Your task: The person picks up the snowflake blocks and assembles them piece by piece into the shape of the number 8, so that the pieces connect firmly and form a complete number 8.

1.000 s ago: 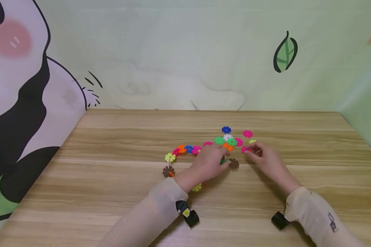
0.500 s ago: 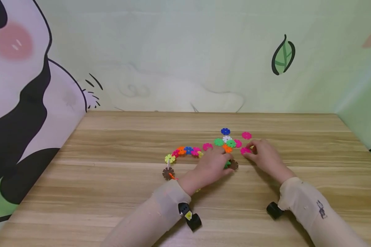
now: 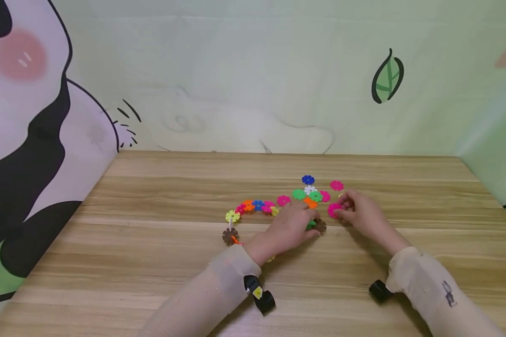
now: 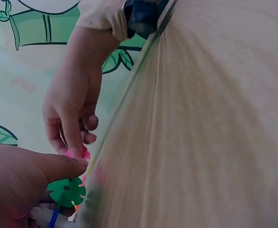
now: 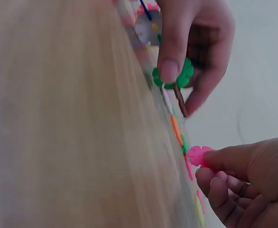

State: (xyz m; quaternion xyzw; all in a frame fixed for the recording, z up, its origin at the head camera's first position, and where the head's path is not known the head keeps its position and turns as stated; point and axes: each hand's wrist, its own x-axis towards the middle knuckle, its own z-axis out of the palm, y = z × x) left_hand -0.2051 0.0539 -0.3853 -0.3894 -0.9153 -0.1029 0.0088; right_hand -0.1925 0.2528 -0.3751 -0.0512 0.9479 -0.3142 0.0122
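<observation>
My left hand point(image 3: 293, 225) pinches a green notched building disc point(image 5: 181, 76), thumb pressed on its face. A brown disc point(image 3: 320, 226) is slotted into that green one at its right side. In the left wrist view a blue piece point(image 4: 55, 216) joins the green disc from below. My right hand point(image 3: 364, 213) holds a pink notched disc point(image 3: 333, 210) between thumb and forefinger, just right of the brown one. From the left hand a linked chain runs left, with a yellow disc point(image 3: 233, 216) and a brown disc point(image 3: 230, 236) at its bend; the forearm hides part of it.
Loose discs lie beyond the hands: blue point(image 3: 308, 179), white point(image 3: 310, 190), green point(image 3: 298, 194), orange point(image 3: 310, 202) and pink point(image 3: 337, 186). The wooden table point(image 3: 173, 290) meets a painted wall point(image 3: 219, 84) at its back edge.
My right hand has taken up the pink disc, which was lying flat and now stands tilted nearer the brown disc. My left hand has shifted slightly right with the green and brown discs.
</observation>
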